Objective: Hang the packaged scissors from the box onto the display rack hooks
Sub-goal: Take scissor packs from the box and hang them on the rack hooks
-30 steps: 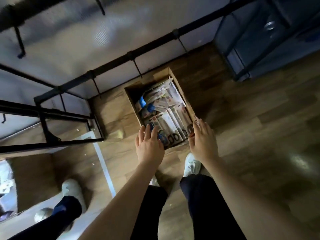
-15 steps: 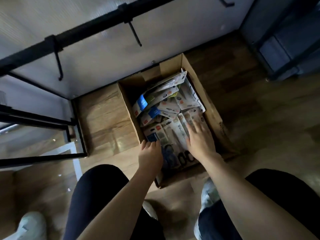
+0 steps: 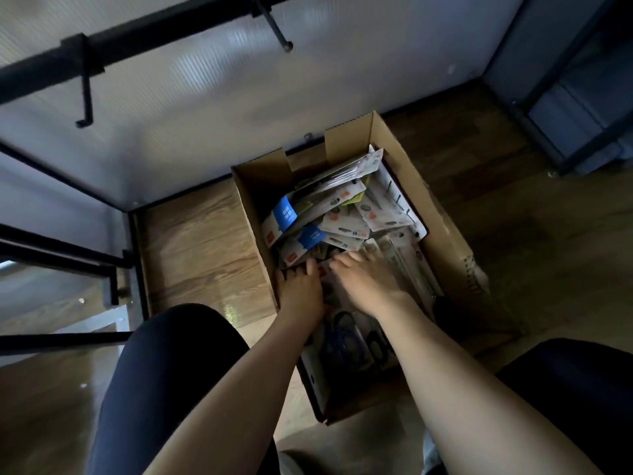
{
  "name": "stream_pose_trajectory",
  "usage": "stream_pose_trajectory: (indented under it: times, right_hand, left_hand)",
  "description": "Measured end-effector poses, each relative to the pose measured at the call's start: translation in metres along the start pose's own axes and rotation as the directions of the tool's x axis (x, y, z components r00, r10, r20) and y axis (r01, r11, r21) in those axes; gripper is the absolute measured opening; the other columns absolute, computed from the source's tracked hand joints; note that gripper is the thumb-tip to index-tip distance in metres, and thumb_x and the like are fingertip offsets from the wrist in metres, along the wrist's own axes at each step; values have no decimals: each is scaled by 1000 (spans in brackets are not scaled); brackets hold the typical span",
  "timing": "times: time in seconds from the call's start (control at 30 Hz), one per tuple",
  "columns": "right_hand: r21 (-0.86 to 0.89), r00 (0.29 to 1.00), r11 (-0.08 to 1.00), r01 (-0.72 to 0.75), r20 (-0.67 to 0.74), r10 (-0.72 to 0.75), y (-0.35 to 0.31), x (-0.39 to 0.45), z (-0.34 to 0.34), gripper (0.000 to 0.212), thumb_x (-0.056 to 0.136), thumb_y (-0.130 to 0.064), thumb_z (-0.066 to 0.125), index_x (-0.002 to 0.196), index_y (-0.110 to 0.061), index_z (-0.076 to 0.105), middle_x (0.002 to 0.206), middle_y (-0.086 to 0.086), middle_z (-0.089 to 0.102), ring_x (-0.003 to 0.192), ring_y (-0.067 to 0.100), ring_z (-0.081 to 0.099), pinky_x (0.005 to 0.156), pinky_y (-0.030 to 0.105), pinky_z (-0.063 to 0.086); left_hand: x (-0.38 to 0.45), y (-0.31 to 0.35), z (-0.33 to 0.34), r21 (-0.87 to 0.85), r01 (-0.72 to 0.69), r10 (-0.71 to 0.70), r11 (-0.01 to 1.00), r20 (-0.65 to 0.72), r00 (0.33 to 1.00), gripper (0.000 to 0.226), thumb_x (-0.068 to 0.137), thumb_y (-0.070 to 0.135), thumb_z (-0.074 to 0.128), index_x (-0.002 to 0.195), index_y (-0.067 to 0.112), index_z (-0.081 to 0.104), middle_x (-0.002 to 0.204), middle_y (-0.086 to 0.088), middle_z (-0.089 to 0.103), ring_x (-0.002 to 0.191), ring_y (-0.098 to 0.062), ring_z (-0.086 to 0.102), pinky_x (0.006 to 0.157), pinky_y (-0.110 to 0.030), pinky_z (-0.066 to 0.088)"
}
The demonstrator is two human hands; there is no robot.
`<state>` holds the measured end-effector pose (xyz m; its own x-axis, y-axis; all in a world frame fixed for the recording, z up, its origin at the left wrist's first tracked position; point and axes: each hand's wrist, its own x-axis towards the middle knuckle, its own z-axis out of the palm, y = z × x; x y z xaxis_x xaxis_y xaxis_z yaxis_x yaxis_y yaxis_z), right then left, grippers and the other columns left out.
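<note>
Though dim, 2 hands' fingertips [image 3: 310,266] hidden among pkgs [image 3: 346,221].

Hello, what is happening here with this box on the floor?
A person is crouching over an open cardboard box on the wooden floor and has both hands inside it. The left hand and the right hand rest on the pile of packaged scissors, the fingers reaching among the packs; nothing is lifted out yet. Whether either hand already grips a pack cannot be told. Above, the hooks of the black display rack that can be seen hold nothing.
</note>
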<state>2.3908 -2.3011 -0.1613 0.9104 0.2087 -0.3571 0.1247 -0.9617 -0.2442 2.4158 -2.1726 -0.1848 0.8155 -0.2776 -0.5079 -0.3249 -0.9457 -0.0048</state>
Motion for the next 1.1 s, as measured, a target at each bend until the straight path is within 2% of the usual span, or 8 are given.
stream_pose_trajectory:
  times: [0.13, 0.3, 0.47, 0.6, 0.7, 0.77, 0.87, 1.1]
  right_hand:
    - [-42, 993, 992, -121, 3, 121, -9, 6, 10, 50, 100, -19, 35, 148, -16, 21, 158, 1, 13, 145, 20, 6, 117, 42, 5]
    - [-98, 984, 980, -173, 25, 177, -10, 9, 14, 55, 98, -20, 38, 149, -16, 18, 157, 1, 15, 146, 23, 2, 116, 51, -7]
    - [-122, 975, 967, -223, -5, 224, -11, 2, 8, 50, 96, -15, 43, 144, -12, 30, 148, 8, 31, 140, 30, 21, 115, 50, 15]
    - [-173, 958, 954, -245, -195, 210, -11, -11, 3, 29, 72, -17, 66, 101, -15, 70, 100, 7, 65, 97, 26, 62, 78, 36, 50]
    - [-133, 955, 962, -240, -212, 209, -13, -25, -6, 43, 78, -14, 33, 99, -18, 70, 97, 3, 66, 92, 24, 62, 74, 34, 49]
    - [-158, 941, 946, -284, -233, 244, -14, -37, -19, 42, 84, -11, 33, 109, -21, 65, 108, 1, 63, 105, 22, 55, 83, 33, 41]
    - [-18, 949, 954, -300, -103, 297, -12, -52, -40, 42, 92, -7, 41, 130, -20, 49, 133, 3, 51, 128, 29, 36, 99, 42, 29]
    - [92, 951, 955, -282, 161, 265, -9, -90, -102, 32, 89, 2, 45, 116, -7, 59, 106, 14, 61, 93, 28, 61, 78, 33, 52]
  left_hand:
    - [2, 0, 2, 4, 1, -1, 1000, -1, 1000, 79, 83, 32, 61, 143, 12, 14, 135, -15, 49, 127, -30, 44, 112, -47, 11]
    - [-4, 4, -5, 71, 16, -13, 997, -43, 999, 64, 86, 20, 53, 139, 11, 18, 133, -18, 50, 123, -32, 46, 111, -45, 17]
    - [-9, 9, -8, 36, 50, -48, 998, -59, 997, 57, 86, 16, 52, 135, 9, 22, 133, -22, 44, 119, -37, 47, 105, -45, 27]
    - [-25, 18, -14, -107, 72, -76, 992, -31, 997, 56, 89, 12, 53, 136, 7, 24, 135, -19, 35, 118, -36, 44, 94, -40, 39]
    - [-36, 19, -19, -174, 99, -104, 980, -20, 994, 55, 88, 14, 60, 134, 6, 32, 133, -16, 40, 118, -33, 46, 93, -38, 42]
    - [-43, 17, -30, -244, 103, -93, 964, 54, 994, 47, 87, 14, 62, 129, 7, 41, 129, -13, 46, 116, -31, 47, 93, -37, 41]
    - [-55, 17, -53, -308, 43, 13, 950, 177, 984, 36, 88, 10, 60, 123, 7, 50, 124, -13, 55, 115, -30, 51, 92, -36, 44]
    - [-104, 12, -114, -298, 19, 99, 954, 377, 921, 25, 87, 8, 58, 110, 4, 65, 106, -14, 63, 98, -29, 60, 75, -28, 47]
